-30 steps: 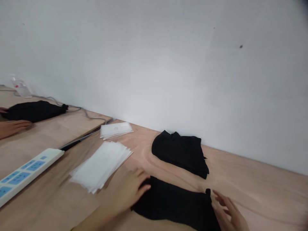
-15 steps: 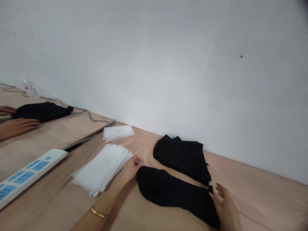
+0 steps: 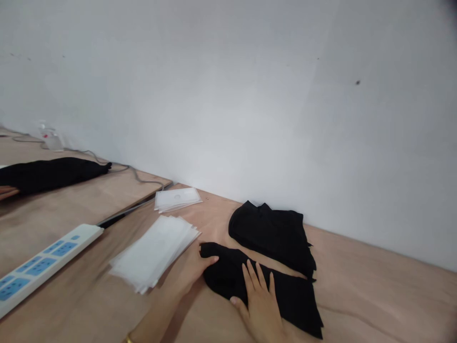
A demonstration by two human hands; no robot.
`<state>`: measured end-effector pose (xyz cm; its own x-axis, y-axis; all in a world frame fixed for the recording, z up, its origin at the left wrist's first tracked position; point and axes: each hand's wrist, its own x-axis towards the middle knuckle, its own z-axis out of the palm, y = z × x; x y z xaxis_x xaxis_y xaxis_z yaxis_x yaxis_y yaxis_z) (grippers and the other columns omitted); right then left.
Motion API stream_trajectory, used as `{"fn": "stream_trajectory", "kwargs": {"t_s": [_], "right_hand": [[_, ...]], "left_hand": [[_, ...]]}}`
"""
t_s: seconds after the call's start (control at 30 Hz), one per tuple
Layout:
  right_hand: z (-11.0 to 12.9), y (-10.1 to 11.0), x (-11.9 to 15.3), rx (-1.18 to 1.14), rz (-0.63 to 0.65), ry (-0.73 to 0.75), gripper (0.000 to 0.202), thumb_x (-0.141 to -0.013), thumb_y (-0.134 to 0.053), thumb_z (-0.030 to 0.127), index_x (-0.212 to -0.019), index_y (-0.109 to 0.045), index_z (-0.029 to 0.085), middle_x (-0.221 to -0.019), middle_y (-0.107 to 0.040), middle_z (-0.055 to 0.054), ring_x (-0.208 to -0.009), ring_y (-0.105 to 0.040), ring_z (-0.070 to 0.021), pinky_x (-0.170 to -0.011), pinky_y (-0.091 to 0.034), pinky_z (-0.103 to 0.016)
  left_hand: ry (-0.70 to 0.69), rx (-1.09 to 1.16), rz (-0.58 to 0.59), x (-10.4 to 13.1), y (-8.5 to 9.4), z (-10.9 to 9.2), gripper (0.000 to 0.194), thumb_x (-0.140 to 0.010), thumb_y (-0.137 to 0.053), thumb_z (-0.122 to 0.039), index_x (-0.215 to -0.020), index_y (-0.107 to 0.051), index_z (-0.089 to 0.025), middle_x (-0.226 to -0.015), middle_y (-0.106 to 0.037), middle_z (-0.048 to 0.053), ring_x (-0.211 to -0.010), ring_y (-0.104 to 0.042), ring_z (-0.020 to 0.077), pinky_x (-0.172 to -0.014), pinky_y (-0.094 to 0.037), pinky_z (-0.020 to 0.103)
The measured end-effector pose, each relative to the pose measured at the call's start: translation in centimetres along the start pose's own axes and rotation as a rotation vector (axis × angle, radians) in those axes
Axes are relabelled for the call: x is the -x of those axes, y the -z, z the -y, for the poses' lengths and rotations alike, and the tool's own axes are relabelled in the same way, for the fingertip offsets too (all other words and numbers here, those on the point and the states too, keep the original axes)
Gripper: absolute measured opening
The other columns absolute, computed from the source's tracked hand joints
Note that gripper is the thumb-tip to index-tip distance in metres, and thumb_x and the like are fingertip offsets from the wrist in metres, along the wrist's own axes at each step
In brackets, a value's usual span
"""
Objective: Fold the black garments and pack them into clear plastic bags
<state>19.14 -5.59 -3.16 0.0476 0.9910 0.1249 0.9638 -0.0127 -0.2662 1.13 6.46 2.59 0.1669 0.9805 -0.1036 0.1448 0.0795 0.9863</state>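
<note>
At the near edge, right hand [image 3: 262,305]: open and palm down, fingers spread over the middle of the near cloth [image 3: 300,300]; light, even pressure should flatten it without dragging.
Left hand [image 3: 194,267]: at the near cloth's left end, thumb on top; the other fingers are mostly hidden, so whether this grip is closed I cannot tell. Steadying that end would limit sliding.
Near cloth: black, lying on the bench [image 3: 374,290] under both hands; best smoothed outward from the middle, edges kept even.
White sheets [image 3: 153,252]: fanned out just left of the left arm; worth keeping the sleeve side clear.
Far cloth [image 3: 271,231]: black, just beyond, towards the wall [image 3: 232,119]; fingertips should avoid snagging it.
</note>
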Motion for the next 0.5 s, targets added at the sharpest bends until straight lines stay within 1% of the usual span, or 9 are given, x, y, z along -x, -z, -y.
{"fn": "stream_trajectory", "kwargs": {"t_s": [0.1,0.17,0.2,0.23,0.3,0.33,0.4,0.43,0.5], "right_hand": [[0.1,0.4,0.0,-0.014,-0.026,0.022,0.073,-0.086,-0.029,0.065,-0.145,-0.02,0.022,-0.152,-0.021,-0.002,-0.14,-0.018,-0.0305,-0.11,-0.017,-0.062],[-0.5,0.6,0.3,-0.04,-0.052,0.021,0.074,-0.085,-0.035,0.063,-0.143,-0.028,0.017,-0.15,-0.027,-0.007,-0.138,-0.023,-0.0328,-0.109,-0.021,-0.063],[-1.2,0.8,0.7,-0.065,-0.063,0.011,0.073,-0.085,-0.038,0.06,-0.141,-0.033,0.014,-0.148,-0.032,-0.009,-0.136,-0.027,-0.0336,-0.108,-0.024,-0.062],[-2.3,1.0,1.3,-0.1,-0.084,-0.013,0.069,-0.085,-0.04,0.058,-0.138,-0.04,0.013,-0.145,-0.039,-0.012,-0.134,-0.033,-0.0339,-0.106,-0.029,-0.061],[-5.2,1.5,2.7,-0.193,-0.163,-0.113,0.061,-0.085,-0.04,0.054,-0.128,-0.052,0.012,-0.134,-0.053,-0.015,-0.125,-0.046,-0.0329,-0.102,-0.04,-0.055],[-6.8,1.9,3.4,-0.241,-0.235,-0.2,0.059,-0.086,-0.039,0.053,-0.124,-0.055,0.012,-0.128,-0.058,-0.016,-0.12,-0.052,-0.032,-0.099,-0.044,-0.052],[-9.2,3.0,4.6,-0.315,-0.364,-0.349,0.058,-0.084,-0.038,0.057,-0.119,-0.057,0.015,-0.121,-0.063,-0.015,-0.112,-0.059,-0.0316,-0.092,-0.049,-0.049],[-9.8,3.6,5.0,-0.343,-0.422,-0.387,0.058,-0.083,-0.038,0.058,-0.118,-0.057,0.016,-0.12,-0.064,-0.015,-0.11,-0.06,-0.0316,-0.091,-0.05,-0.049],[-9.5,4.6,4.8,-0.392,-0.485,-0.362,0.056,-0.084,-0.039,0.058,-0.117,-0.056,0.017,-0.12,-0.064,-0.014,-0.111,-0.059,-0.0307,-0.092,-0.049,-0.048]], "left_hand": [[-0.044,0.185,0.038,1.1,-2.3,-1.2,0.06,-0.067,-0.073,-0.029,-0.118,-0.043,-0.02,-0.106,-0.066,0.008,-0.098,-0.064,0.0248,-0.083,-0.051,0.036],[-0.13,0.247,0.12,2.0,-4.1,-1.6,0.07,-0.067,-0.072,-0.029,-0.126,-0.036,-0.019,-0.109,-0.064,0.01,-0.099,-0.063,0.0246,-0.087,-0.05,0.039],[-0.191,0.236,0.175,2.6,-4.8,-1.6,0.075,-0.066,-0.073,-0.027,-0.129,-0.035,-0.018,-0.114,-0.062,0.012,-0.103,-0.061,0.0251,-0.091,-0.048,0.04],[-0.25,0.178,0.223,3.2,-5.3,-1.3,0.078,-0.064,-0.075,-0.025,-0.131,-0.035,-0.019,-0.12,-0.059,0.013,-0.109,-0.058,0.0258,-0.096,-0.045,0.041],[-0.333,-0.032,0.276,4.5,-5.9,-0.2,0.077,-0.062,-0.075,-0.019,-0.131,-0.042,-0.023,-0.13,-0.053,0.011,-0.12,-0.049,0.0267,-0.105,-0.036,0.043],[-0.361,-0.154,0.298,5.1,-6.1,0.4,0.073,-0.064,-0.073,-0.015,-0.131,-0.045,-0.025,-0.133,-0.051,0.009,-0.123,-0.046,0.0265,-0.106,-0.034,0.044],[-0.433,-0.378,0.373,6.1,-6.1,1.7,0.064,-0.07,-0.066,-0.011,-0.129,-0.049,-0.027,-0.135,-0.051,0.006,-0.125,-0.044,0.0259,-0.108,-0.031,0.046],[-0.485,-0.47,0.423,6.4,-6.2,2.1,0.058,-0.073,-0.062,-0.009,-0.127,-0.052,-0.028,-0.134,-0.052,0.005,-0.125,-0.044,0.0258,-0.108,-0.029,0.047],[-0.593,-0.611,0.521,6.7,-6.3,2.5,0.046,-0.079,-0.056,-0.008,-0.119,-0.06,-0.029,-0.129,-0.057,0.003,-0.123,-0.045,0.0261,-0.109,-0.026,0.051]]}}
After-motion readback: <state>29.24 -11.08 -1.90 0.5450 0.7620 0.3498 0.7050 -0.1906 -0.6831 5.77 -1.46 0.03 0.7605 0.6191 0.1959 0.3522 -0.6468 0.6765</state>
